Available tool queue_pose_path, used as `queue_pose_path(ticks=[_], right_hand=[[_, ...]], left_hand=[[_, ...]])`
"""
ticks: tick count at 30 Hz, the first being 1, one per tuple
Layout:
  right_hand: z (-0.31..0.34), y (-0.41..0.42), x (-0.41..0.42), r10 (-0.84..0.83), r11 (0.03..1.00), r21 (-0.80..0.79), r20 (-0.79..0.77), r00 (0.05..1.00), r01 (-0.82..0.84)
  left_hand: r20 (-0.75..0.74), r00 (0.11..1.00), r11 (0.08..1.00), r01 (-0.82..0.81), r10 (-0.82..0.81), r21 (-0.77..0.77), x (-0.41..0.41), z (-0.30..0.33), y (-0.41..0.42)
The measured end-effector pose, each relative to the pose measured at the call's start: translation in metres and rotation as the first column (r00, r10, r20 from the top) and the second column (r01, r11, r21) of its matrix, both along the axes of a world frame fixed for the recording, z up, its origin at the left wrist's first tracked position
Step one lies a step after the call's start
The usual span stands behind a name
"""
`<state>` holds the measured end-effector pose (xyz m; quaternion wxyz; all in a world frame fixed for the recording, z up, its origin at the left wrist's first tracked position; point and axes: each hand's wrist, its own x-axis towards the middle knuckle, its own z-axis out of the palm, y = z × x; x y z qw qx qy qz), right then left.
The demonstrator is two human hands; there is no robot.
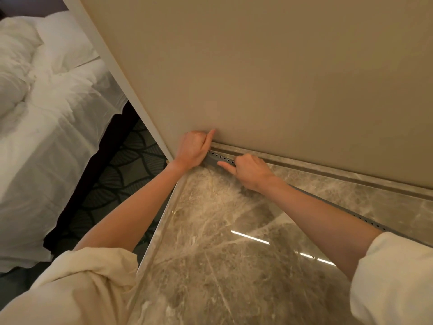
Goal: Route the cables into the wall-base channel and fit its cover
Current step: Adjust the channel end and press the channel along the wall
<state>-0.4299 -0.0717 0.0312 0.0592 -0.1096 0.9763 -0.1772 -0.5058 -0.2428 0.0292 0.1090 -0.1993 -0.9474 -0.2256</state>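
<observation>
Two bare hands worked at the foot of a beige wall (pixel 281 78), where a marble ledge (pixel 234 242) met it. A long grey perforated strip (pixel 219 158) — by its look the channel cover — ran along the wall base from the left corner away to the right, passing behind the right forearm and showing again near the right sleeve (pixel 396 277).

The left hand (pixel 193 147) was curled closed at the strip's near end, thumb pointing up against the wall; it appeared to pin that end in the corner so the strip could not slide. Whether its fingers actually gripped the strip was hidden by the hand itself. The right hand (pixel 248 171) lay just beside it, to the right, fingers folded and the forefinger stretched out along the strip's lower edge, touching it — likely pressing or guiding the edge toward the narrow groove (pixel 304 165) in the marble at the wall's foot.

Only a short length of strip showed between the hands, tilted rather than lying flat, which suggested it was not yet seated. No cables could be seen; any would lie hidden beneath the strip or the hands.

To the left, beyond a pale wall edge, stood a bed (pixel 46 113) with rumpled white linen over patterned carpet (pixel 131 174).
</observation>
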Motion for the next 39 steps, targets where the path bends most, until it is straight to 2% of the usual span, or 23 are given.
queue_pose_path(ticks=[5,7,9,10,12,17,21,29,39], right_hand=[[0.004,0.006,-0.003,-0.004,0.993,-0.113,0.113,0.994,0.017],[0.004,0.006,-0.001,-0.006,0.998,-0.069,0.067,0.998,0.010],[0.003,0.002,0.003,-0.032,0.997,0.063,-0.066,0.997,0.036],[0.003,-0.003,0.006,-0.070,0.989,0.119,-0.144,0.987,0.088],[0.005,-0.017,0.006,-0.199,0.965,0.128,-0.220,0.955,0.231],[0.008,-0.059,-0.007,-0.479,0.878,-0.048,-0.122,0.870,0.476],[0.004,-0.068,-0.011,-0.629,0.777,-0.108,-0.094,0.772,0.620],[0.000,-0.069,-0.016,-0.719,0.691,-0.209,-0.103,0.687,0.692],[0.000,-0.066,-0.020,-0.662,0.743,-0.192,-0.066,0.747,0.641]], left_hand=[[0.058,0.998,1.000,-0.031,0.031,0.004,0.002,-0.001,0.005],[0.087,0.991,0.995,-0.102,0.101,0.003,0.001,-0.001,0.011],[0.101,0.984,0.987,-0.152,0.146,0.044,0.002,-0.003,0.014],[0.104,0.982,0.984,-0.163,0.156,0.066,0.002,-0.003,0.015],[0.103,0.981,0.981,-0.172,0.163,0.090,0.002,-0.004,0.015],[0.100,0.976,0.972,-0.204,0.193,0.114,0.006,-0.006,0.015],[0.072,0.969,0.969,-0.240,0.235,0.067,0.009,-0.008,0.016],[0.040,0.964,0.965,-0.263,0.262,0.014,0.011,-0.005,0.021],[0.041,0.979,0.980,-0.197,0.198,-0.030,0.011,0.000,0.020]])
